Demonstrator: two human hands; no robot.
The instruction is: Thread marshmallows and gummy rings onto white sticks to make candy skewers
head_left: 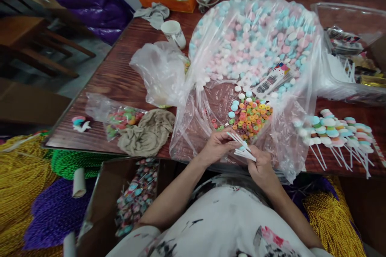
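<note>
A: Item one?
B: Sticks; thin, white, plain, a small bundle fanned out and slanting down to the right; at the near table edge, over the mouth of the big bag, just below the rings.

A: Who holds them?
B: Both hands; right hand closed round the lower ends of the bundle; left hand pinching the upper ends with fingertips, fingers curled; the two hands touch at the sticks.

A: The rings?
B: Small candy loops; orange, yellow, green, pink; a loose heap inside the clear bag, a few strays to its left; white and blue discs mixed in at the top of the heap.

A: Rest of the bag?
B: Clear plastic, wide open, crumpled; far part packed with pastel discs, pink, blue, white; a printed card lying on them.

A: To the right?
B: Finished lollipops; pastel discs on white sticks, laid in a row on the table, sticks pointing near-right; beyond them a clear tub, contents hard to tell.

A: To the left?
B: A tan cloth; touching it a small bag of rings; farther back an empty crumpled bag, a white cup, an orange tray.

A: Below the table?
B: An open box of wrapped sweets, just left of the left forearm.
</note>
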